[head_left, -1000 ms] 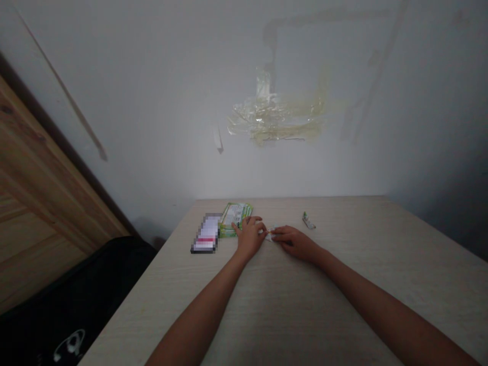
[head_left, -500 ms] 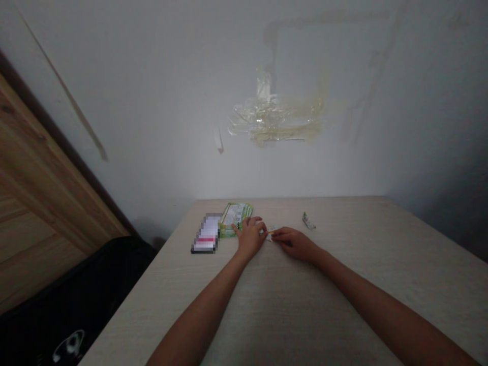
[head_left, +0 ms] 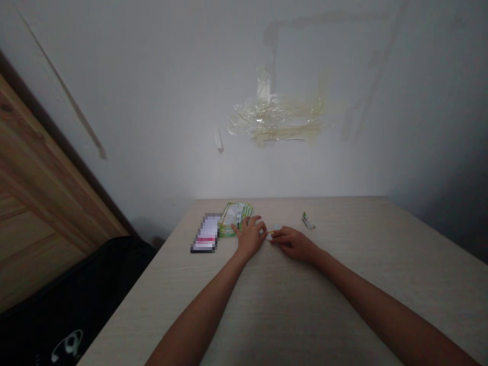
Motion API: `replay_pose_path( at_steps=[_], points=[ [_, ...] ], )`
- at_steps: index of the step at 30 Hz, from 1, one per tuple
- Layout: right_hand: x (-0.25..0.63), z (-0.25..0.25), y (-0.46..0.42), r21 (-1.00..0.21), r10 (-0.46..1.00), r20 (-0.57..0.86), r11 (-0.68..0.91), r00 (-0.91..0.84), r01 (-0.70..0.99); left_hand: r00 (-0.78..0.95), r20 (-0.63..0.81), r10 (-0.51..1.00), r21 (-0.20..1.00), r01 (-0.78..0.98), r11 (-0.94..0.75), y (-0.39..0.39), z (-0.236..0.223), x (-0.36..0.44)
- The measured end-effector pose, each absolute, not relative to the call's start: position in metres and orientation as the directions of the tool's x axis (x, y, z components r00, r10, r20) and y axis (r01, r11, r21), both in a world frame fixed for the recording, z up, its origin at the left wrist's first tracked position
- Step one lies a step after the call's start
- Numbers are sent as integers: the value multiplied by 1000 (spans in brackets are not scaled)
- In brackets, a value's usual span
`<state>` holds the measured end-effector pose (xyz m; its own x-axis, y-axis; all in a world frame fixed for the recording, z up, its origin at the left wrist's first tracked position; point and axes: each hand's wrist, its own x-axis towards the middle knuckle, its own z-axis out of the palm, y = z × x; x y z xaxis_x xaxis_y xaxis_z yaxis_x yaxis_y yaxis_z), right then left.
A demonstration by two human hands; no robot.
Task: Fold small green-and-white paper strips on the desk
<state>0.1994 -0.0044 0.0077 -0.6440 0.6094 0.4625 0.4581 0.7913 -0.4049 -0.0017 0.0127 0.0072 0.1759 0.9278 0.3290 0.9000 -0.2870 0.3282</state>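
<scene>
A small, flat white-and-yellow piece (head_left: 270,234), which looks like paper or a wrapper, lies low over the table between my hands. My left hand (head_left: 250,238) has its thumb and forefinger bent together at the piece's left end, while its other fingers are spread over the edge of a stack of green-and-white printed packets or sheets (head_left: 233,213). From the right, my right hand (head_left: 295,245) pinches the same piece, fingers curled and partly covering it. The piece's exact kind is too small to make out.
A phone with a blurred screen (head_left: 206,233) lies left of the stack. A crumpled green-and-white scrap (head_left: 308,220) sits right of my hands. The pale table (head_left: 244,325) meets a taped wall (head_left: 160,101). At left are a black bag-like item (head_left: 76,290) and wooden panelling (head_left: 34,203).
More of the white-and-yellow piece shows between my fingers now, lying flatter. My right fingers have shifted slightly; the left hand stays nearly in place.
</scene>
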Motion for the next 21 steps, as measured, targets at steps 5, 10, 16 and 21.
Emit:
replay_pose_path(
  at_steps=[5,10,16,21],
  points=[
    [199,7,-4,-391,605,460,795,-650,463,167,334,928,328,902,-280,13,7,-1],
    [198,3,-2,-370,602,475,798,-642,475,165,337,927,335,899,-282,13,7,-1],
    [198,-1,0,-360,608,481,794,-631,490,166,324,931,337,900,-278,13,8,-1],
    [196,0,-1,-361,624,467,781,-626,510,160,343,926,345,895,-282,11,7,0]
  ],
)
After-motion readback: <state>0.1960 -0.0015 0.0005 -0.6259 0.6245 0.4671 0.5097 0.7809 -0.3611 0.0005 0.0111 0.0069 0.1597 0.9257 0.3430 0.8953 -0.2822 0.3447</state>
